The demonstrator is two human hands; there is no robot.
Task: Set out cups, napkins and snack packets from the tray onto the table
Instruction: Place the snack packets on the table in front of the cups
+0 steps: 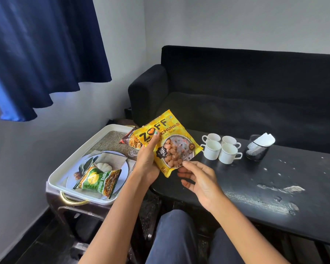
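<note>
My left hand (148, 161) grips a yellow snack packet (176, 139) by its left edge, holding it in the air between the tray and the table. My right hand (197, 181) is open just under the packet's lower corner, fingertips close to it. The white tray (54, 173) stands to the left on a small stand. In it lie a green snack packet (98, 181) and a dark red packet (130, 140), partly hidden behind the yellow one. Several white cups (221, 147) stand grouped on the black table (274, 183). White napkins (265, 140) stick out of a dark holder (256, 152).
A black sofa (236, 88) runs behind the table. A blue curtain (42, 54) hangs at the upper left against the white wall. The tray has a gold handle (72, 201) at its near end. My knees in dark trousers (175, 237) are below the table edge.
</note>
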